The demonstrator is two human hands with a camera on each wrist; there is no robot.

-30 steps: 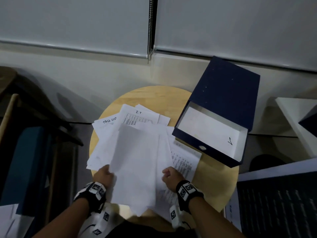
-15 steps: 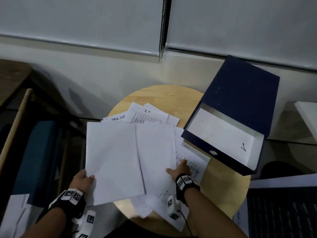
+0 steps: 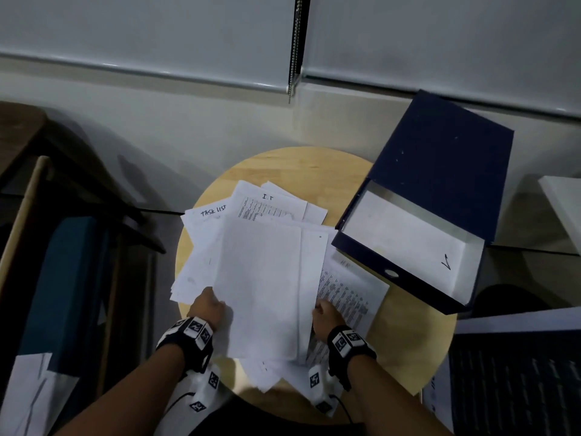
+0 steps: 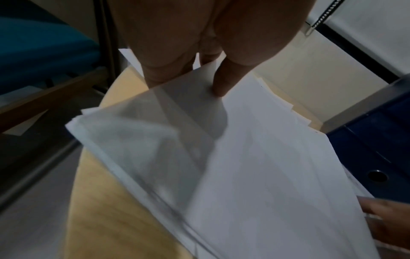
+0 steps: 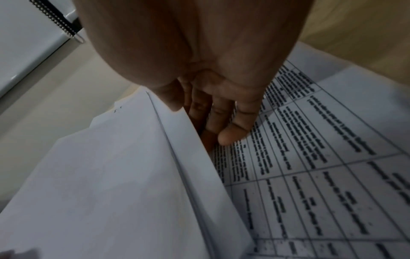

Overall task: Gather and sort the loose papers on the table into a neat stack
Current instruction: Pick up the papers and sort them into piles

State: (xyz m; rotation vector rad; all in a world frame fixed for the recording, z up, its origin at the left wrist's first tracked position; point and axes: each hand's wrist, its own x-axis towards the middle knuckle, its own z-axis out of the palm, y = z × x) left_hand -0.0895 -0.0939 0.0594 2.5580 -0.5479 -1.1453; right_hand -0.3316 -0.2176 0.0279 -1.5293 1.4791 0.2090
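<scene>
Loose white papers (image 3: 201, 265) lie fanned over a round wooden table (image 3: 408, 347). Above them I hold a bundle of blank sheets (image 3: 261, 287) by its near edge. My left hand (image 3: 209, 305) pinches its left side, thumb (image 4: 218, 84) on top and the other fingers under the paper. My right hand (image 3: 323, 311) grips its right edge, with the fingers (image 5: 230, 133) tucked beneath it, over a printed table sheet (image 3: 349, 294). At the far end of the pile lie sheets marked "TASK LIST" (image 3: 213, 212) and "I.T" (image 3: 270, 206).
An open dark blue box file (image 3: 440, 184) rests on the table's right side and overhangs it. A dark ribbed surface (image 3: 518, 388) lies at the lower right. A teal chair (image 3: 63, 278) and a wooden frame stand to the left, and a wall with blinds is behind.
My left hand has swung its blank sheet from the left back over the pile, onto the other blank sheets. My right hand, pressed flat before, now grips their right edge.
</scene>
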